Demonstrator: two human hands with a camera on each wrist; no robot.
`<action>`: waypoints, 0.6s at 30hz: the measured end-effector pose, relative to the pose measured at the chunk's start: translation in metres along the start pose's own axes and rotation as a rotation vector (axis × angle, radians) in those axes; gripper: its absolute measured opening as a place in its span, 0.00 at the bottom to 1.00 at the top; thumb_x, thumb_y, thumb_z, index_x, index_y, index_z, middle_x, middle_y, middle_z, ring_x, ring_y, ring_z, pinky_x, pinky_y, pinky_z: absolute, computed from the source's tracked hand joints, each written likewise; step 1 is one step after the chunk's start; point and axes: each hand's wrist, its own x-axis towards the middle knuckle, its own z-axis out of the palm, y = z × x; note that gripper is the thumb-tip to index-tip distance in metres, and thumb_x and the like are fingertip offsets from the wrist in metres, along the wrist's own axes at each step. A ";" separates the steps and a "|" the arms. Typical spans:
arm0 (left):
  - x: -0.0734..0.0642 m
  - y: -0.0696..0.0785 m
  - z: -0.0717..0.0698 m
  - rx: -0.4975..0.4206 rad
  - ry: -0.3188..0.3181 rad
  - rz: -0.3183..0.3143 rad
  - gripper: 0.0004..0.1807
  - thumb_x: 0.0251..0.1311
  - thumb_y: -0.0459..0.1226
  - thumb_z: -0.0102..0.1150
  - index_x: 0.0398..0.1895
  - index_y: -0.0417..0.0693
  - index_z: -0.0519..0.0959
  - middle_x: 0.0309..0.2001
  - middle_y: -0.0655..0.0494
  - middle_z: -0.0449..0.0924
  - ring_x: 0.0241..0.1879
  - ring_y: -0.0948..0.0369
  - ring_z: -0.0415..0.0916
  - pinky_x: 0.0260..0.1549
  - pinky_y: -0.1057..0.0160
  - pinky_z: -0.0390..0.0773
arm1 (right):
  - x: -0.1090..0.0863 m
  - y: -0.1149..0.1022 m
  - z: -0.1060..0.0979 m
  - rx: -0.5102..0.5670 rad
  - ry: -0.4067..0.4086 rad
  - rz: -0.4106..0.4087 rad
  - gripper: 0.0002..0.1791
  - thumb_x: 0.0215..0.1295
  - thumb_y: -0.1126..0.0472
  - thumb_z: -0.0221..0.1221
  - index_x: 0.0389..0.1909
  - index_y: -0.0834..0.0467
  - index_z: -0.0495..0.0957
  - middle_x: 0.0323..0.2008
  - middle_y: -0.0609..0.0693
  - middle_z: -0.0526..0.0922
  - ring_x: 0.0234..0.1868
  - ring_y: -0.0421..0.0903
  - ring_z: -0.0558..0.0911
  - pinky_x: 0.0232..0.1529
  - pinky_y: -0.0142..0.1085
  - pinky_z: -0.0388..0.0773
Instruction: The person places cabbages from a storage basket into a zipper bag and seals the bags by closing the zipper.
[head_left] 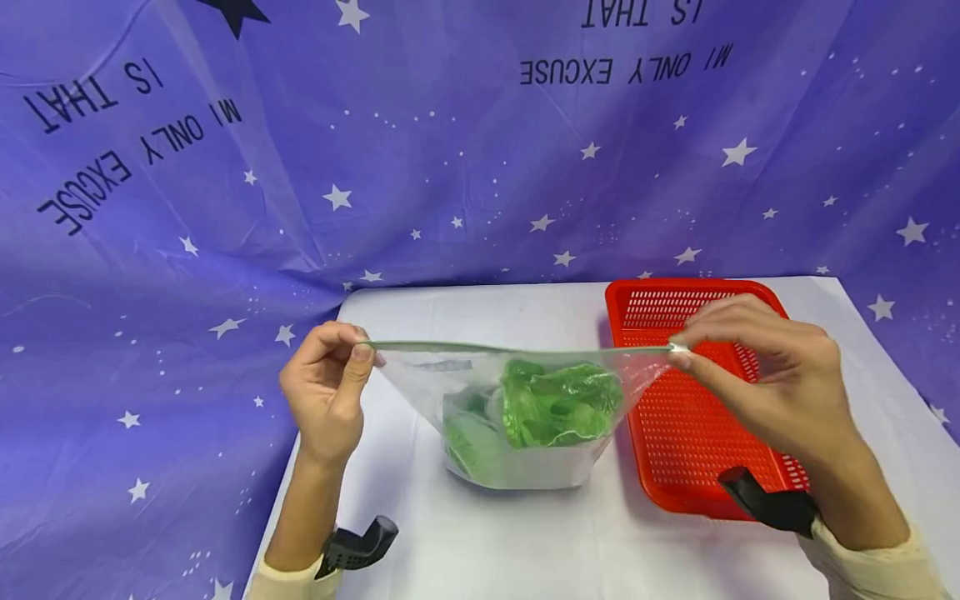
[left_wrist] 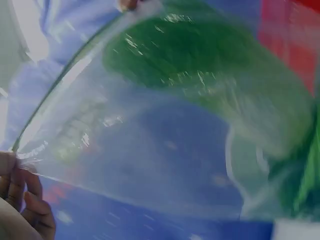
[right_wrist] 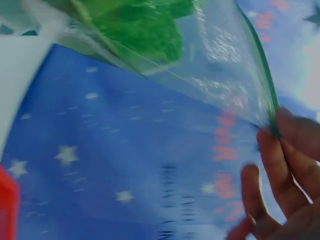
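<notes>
A clear zip bag (head_left: 420, 379) with a green strip along its top hangs stretched between both hands above the white table. Inside it are leafy green vegetables (head_left: 562, 404), which look like lettuce. The left hand (head_left: 330, 392) pinches the top left corner between thumb and fingers. At the opposite corner, the right hand (head_left: 772, 367) pinches the end of the strip, where a small white piece (head_left: 677, 348) shows. The strip runs taut and nearly straight. In the right wrist view the thumb and fingertips of the right hand (right_wrist: 285, 165) meet on the green edge.
A red plastic basket (head_left: 690, 467) with perforated sides stands on the right of the white table (head_left: 480, 550), partly beneath the right hand. Behind and to the left hangs a purple cloth (head_left: 465, 150) with stars and lettering. Both wrists wear black mounts.
</notes>
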 end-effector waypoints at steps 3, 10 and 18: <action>-0.001 0.033 0.006 -0.144 0.011 0.051 0.05 0.56 0.18 0.56 0.28 0.20 0.70 0.27 0.43 0.76 0.22 0.58 0.75 0.19 0.71 0.69 | -0.008 -0.008 -0.014 0.205 -0.042 -0.034 0.13 0.42 0.85 0.66 0.32 0.80 0.80 0.30 0.65 0.82 0.40 0.56 0.78 0.50 0.39 0.73; 0.014 0.027 0.009 -0.086 0.065 -0.178 0.05 0.57 0.16 0.50 0.30 0.27 0.76 0.23 0.46 0.76 0.18 0.59 0.72 0.14 0.70 0.65 | 0.017 0.007 -0.020 -0.001 -0.078 0.170 0.14 0.44 0.84 0.67 0.34 0.73 0.83 0.30 0.62 0.84 0.38 0.50 0.80 0.47 0.34 0.73; 0.009 -0.127 -0.022 0.460 0.058 -0.816 0.05 0.64 0.30 0.58 0.40 0.37 0.80 0.35 0.49 0.79 0.27 0.59 0.78 0.29 0.64 0.77 | 0.020 0.163 0.006 -0.431 -0.353 0.592 0.04 0.60 0.63 0.67 0.33 0.61 0.86 0.28 0.52 0.86 0.26 0.45 0.78 0.25 0.32 0.71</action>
